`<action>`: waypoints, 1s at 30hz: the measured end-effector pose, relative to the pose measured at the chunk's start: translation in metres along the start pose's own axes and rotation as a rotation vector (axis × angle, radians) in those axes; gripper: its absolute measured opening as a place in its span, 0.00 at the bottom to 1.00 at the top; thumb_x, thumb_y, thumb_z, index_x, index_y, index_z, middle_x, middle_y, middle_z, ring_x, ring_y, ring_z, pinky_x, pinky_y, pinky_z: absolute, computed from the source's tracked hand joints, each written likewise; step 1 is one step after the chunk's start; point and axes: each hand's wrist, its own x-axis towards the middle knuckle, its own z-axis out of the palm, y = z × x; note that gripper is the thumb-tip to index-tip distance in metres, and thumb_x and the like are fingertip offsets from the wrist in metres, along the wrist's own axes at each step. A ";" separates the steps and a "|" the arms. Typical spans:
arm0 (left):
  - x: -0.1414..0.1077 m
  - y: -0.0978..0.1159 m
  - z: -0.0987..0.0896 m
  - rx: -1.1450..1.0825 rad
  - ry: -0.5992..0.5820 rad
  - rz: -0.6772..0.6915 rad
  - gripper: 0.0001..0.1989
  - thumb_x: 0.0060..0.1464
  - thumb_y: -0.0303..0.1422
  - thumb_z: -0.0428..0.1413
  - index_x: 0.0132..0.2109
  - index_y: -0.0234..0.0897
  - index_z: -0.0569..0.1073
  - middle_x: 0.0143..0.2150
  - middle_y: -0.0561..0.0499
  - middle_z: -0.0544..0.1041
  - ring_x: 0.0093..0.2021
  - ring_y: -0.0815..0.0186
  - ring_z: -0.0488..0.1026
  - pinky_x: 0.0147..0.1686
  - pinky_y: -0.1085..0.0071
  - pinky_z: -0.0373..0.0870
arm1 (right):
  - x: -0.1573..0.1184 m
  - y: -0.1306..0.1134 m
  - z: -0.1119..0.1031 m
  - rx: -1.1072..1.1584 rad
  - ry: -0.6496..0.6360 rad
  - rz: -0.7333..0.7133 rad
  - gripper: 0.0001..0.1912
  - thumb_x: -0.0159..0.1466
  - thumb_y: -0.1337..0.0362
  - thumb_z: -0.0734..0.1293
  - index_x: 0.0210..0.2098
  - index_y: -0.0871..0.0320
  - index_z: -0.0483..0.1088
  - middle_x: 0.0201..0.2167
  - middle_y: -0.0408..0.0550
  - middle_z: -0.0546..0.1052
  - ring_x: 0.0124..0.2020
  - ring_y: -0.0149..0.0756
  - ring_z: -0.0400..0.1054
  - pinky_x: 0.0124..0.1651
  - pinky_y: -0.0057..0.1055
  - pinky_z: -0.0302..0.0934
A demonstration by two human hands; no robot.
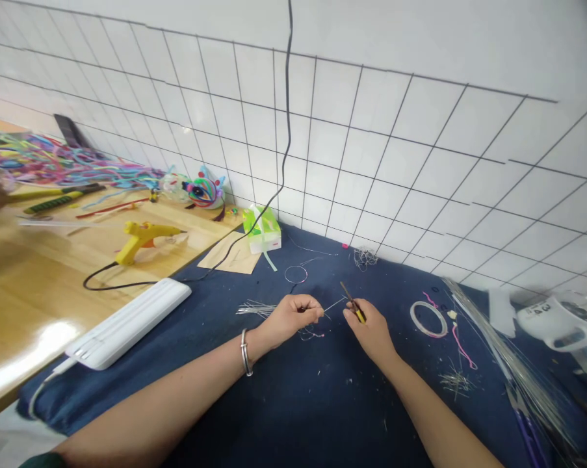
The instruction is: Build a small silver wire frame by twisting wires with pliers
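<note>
Pinching thin wire (334,305) in fingers of left hand (293,316), above blue cloth (293,396); clasping yellow-handled pliers (355,308) in fingers of right hand (374,329), near wire; well left of white mug (541,322) with indistinct contents.

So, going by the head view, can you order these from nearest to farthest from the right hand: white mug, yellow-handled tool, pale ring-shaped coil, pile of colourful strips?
From the right hand:
1. Yellow-handled tool: in its grasp.
2. Pale ring-shaped coil: just to its right.
3. White mug: farther right.
4. Pile of colourful strips: far left, toward the wall.
</note>
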 end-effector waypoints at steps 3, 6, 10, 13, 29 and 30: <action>0.002 -0.003 -0.001 -0.148 0.003 -0.022 0.10 0.50 0.35 0.55 0.29 0.30 0.71 0.24 0.53 0.69 0.22 0.76 0.58 0.24 0.77 0.55 | 0.008 0.012 -0.001 -0.125 0.002 -0.025 0.13 0.56 0.56 0.61 0.35 0.56 0.70 0.33 0.47 0.72 0.38 0.39 0.64 0.43 0.34 0.54; 0.004 -0.004 -0.001 -0.257 0.005 -0.022 0.10 0.51 0.35 0.54 0.31 0.30 0.71 0.26 0.51 0.70 0.22 0.76 0.60 0.26 0.77 0.57 | 0.009 0.015 -0.002 0.001 0.029 0.037 0.16 0.59 0.54 0.59 0.39 0.56 0.69 0.34 0.46 0.72 0.35 0.36 0.65 0.40 0.31 0.56; 0.005 -0.004 -0.001 -0.275 0.000 -0.020 0.10 0.51 0.35 0.54 0.34 0.31 0.72 0.28 0.50 0.72 0.24 0.75 0.62 0.28 0.76 0.59 | 0.006 0.011 -0.002 0.157 0.096 0.086 0.18 0.59 0.52 0.59 0.41 0.57 0.68 0.33 0.45 0.73 0.32 0.34 0.64 0.37 0.29 0.56; 0.004 -0.004 -0.003 -0.225 -0.033 0.000 0.10 0.51 0.35 0.55 0.35 0.31 0.72 0.29 0.50 0.72 0.25 0.74 0.64 0.30 0.75 0.61 | 0.003 0.007 -0.001 0.232 0.082 0.087 0.17 0.59 0.53 0.59 0.41 0.57 0.68 0.34 0.45 0.73 0.33 0.34 0.64 0.38 0.29 0.56; 0.000 0.000 -0.002 -0.053 -0.142 0.059 0.09 0.52 0.34 0.54 0.35 0.30 0.73 0.28 0.51 0.71 0.26 0.73 0.65 0.29 0.75 0.62 | 0.002 0.001 0.003 -0.361 -0.151 -0.256 0.19 0.49 0.64 0.67 0.42 0.52 0.68 0.45 0.50 0.67 0.50 0.45 0.56 0.50 0.43 0.48; -0.001 0.001 -0.002 -0.044 -0.151 0.064 0.09 0.52 0.34 0.54 0.35 0.30 0.73 0.28 0.51 0.71 0.26 0.73 0.65 0.29 0.75 0.62 | 0.001 -0.003 0.000 -0.255 -0.175 -0.249 0.18 0.50 0.64 0.66 0.43 0.52 0.68 0.44 0.49 0.68 0.48 0.43 0.57 0.50 0.42 0.49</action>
